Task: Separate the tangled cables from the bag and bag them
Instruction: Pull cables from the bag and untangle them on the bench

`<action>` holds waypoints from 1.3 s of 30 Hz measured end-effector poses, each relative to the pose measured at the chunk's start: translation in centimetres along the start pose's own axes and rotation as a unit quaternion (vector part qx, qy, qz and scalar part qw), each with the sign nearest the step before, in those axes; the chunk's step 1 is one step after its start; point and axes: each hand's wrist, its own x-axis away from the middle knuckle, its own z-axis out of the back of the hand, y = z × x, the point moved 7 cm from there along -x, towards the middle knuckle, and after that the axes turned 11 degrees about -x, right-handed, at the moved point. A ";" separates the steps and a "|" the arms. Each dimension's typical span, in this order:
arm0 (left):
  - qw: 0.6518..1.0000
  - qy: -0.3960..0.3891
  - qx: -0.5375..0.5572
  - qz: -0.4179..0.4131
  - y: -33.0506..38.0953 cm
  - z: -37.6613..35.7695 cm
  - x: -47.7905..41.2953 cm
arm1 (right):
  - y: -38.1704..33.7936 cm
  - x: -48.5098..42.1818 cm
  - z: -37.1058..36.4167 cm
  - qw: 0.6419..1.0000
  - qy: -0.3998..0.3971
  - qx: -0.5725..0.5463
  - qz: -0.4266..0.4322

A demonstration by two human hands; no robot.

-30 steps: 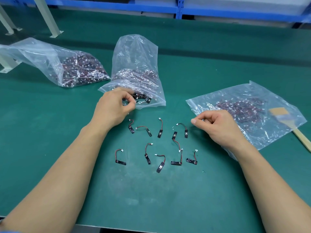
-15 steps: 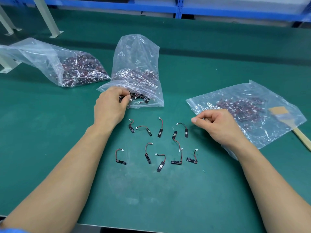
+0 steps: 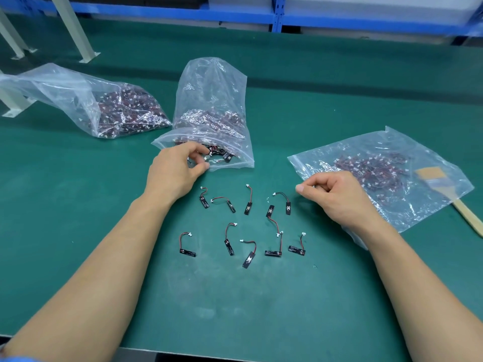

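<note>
The middle clear bag [image 3: 213, 82] lies with its mouth toward me and holds a tangle of small red-and-black cables [image 3: 209, 118]. My left hand [image 3: 175, 171] is at that mouth, finger and thumb curled and pinching cables at the opening. Several separated cables [image 3: 248, 202] with black tabs lie spread on the green table [image 3: 235, 304] between my hands. My right hand [image 3: 337, 194] rests curled on the near edge of the right flat bag [image 3: 326, 155], which holds more cables; nothing shows in its fingers.
A third clear bag [image 3: 65, 92] full of cables lies at the far left. A wooden-handled brush [image 3: 444, 189] lies partly on the right bag. Metal frame legs [image 3: 75, 30] stand at the back left, with a blue shelf rail behind.
My left hand has moved forward from the table into the mouth of the middle bag and closed on cables there. My right hand has stayed where it was.
</note>
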 end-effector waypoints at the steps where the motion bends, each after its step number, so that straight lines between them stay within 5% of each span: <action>1: 1.000 0.002 0.006 -0.001 0.0 0.0 0.0 | 0.0 0.0 0.0 1.000 0.000 0.000 0.000; 39: 0.999 0.038 0.014 -0.033 0.3 0.5 -0.1 | 0.0 -0.1 0.1 1.000 -0.001 -0.025 0.001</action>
